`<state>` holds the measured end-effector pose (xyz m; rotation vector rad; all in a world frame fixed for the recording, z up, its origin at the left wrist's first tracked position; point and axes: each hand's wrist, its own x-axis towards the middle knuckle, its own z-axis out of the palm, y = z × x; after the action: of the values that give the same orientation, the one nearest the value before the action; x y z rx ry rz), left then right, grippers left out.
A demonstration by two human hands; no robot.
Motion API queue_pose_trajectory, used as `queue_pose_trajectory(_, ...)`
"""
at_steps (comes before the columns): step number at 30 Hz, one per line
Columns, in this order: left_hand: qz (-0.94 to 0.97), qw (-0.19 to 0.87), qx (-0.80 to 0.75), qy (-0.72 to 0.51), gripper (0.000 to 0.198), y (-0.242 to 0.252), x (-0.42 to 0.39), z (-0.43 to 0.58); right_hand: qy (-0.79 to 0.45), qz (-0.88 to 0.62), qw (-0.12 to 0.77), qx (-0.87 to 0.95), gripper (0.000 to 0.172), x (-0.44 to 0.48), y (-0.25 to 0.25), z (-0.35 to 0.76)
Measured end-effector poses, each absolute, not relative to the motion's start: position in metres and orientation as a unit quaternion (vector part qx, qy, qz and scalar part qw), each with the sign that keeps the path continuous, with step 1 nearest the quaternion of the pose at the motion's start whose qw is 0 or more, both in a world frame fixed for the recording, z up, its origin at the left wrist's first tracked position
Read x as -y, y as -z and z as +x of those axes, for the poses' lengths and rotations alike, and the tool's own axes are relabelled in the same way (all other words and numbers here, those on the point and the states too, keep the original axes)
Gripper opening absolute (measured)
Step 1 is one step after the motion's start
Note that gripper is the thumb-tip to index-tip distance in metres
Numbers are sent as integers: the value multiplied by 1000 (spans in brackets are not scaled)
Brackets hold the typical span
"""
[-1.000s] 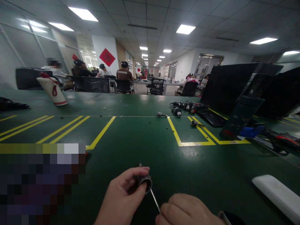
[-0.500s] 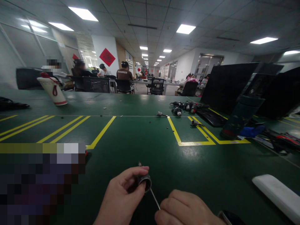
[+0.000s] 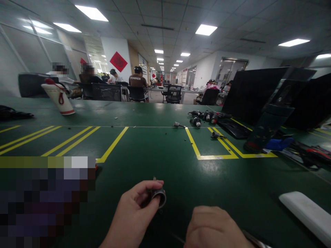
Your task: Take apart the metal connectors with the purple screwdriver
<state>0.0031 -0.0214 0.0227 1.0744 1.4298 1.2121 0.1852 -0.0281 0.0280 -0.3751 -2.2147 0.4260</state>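
My left hand (image 3: 138, 210) pinches a small grey metal hole saw (image 3: 161, 199) between thumb and fingers. Its round open mouth faces toward me and to the right, and a short shank pokes out above the fingertips. Lower right, my right hand (image 3: 213, 227) is curled closed, knuckles up, apart from the hole saw. A thin metal rod (image 3: 178, 237), blurred and faint, sticks out from that hand to the left; its other end is hidden. Just below the hole saw is a tiny dark piece (image 3: 161, 212).
Two more hole saws, one on the table line (image 3: 177, 124) and one by the yellow tape (image 3: 215, 135), lie farther off. Dark tools (image 3: 196, 121) sit behind. At right are a white case (image 3: 305, 213) and a dark bottle (image 3: 269, 129). A cup (image 3: 60, 100) stands far left.
My right hand has moved right and down, drawing the thin rod away from the hole saw's mouth. My left hand keeps its hold, almost still.
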Motion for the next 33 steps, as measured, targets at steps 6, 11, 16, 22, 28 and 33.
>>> queue_pose_trajectory(6,423,479,-592,-491,26,-31,24,3,-333,-213,349,850,49,29,-33,184)
queue_pose_trajectory(11,424,491,-585,-487,27,-28,23,1,-355,-227,339,841,46,28,-27,182)
queue_pose_trajectory(16,422,493,-588,-483,26,-28,24,1,-372,-213,308,849,49,28,-24,180)
queue_pose_trajectory(22,409,496,-587,-493,26,-34,25,5,-325,-194,286,880,54,27,-28,179)
queue_pose_trajectory(28,408,506,-587,-483,28,-37,25,6,-247,-178,330,893,57,25,-21,175)
queue_pose_trajectory(33,418,507,-578,-484,26,-35,25,4,-238,-154,400,871,53,24,-23,179)
